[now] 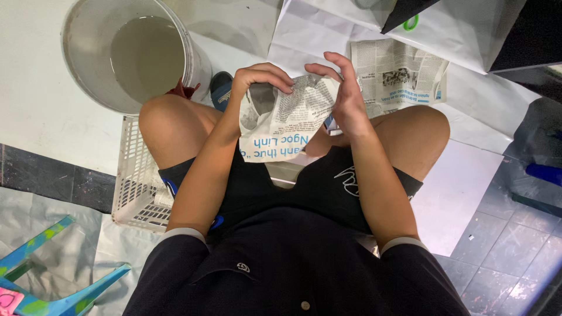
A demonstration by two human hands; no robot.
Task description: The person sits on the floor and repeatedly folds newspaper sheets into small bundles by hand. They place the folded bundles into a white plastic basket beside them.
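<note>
Newsprint, creased and soft, is what both hands work on: a crumpled newspaper sheet (287, 120) held above the lap, between the knees. The left hand (260, 79) curls its fingers over the sheet's upper left edge, pinching it closed, while the right hand (345, 96) presses against the right side with fingers half spread and only the thumb side gripping, so the paper stays taut between them. Another newspaper (401, 73) lies flat on white paper sheeting (462, 181) covering the floor. A white bucket (132, 55) of cloudy liquid stands near the left knee, beside a white plastic basket (137, 187).
</note>
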